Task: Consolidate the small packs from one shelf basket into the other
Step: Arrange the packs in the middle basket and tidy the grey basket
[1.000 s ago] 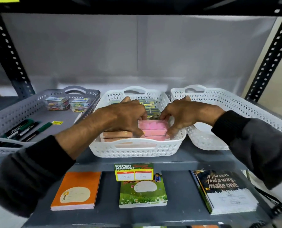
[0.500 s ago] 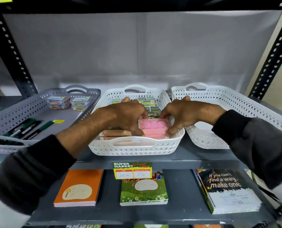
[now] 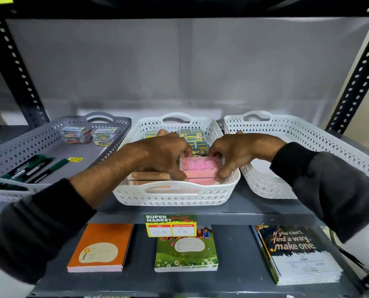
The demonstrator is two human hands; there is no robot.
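Head view, shelf row, listed left to right. Grey basket [image 3: 18,147] at 9 o'clock: markers, clip boxes. Middle white basket [image 3: 175,196], centre: left hand [image 3: 159,153] and right hand [image 3: 239,151], fingers curled, pinching opposite ends of the top pink pack [image 3: 199,163], which sits on its stack inside. Right white basket [image 3: 308,136] at 3 o'clock.

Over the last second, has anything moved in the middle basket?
Hardly anything. Both hands, left and right, stay clamped on the pink packs in the middle basket; the stack has not lifted. The right basket shows no packs, and the orange packs are unmoved.
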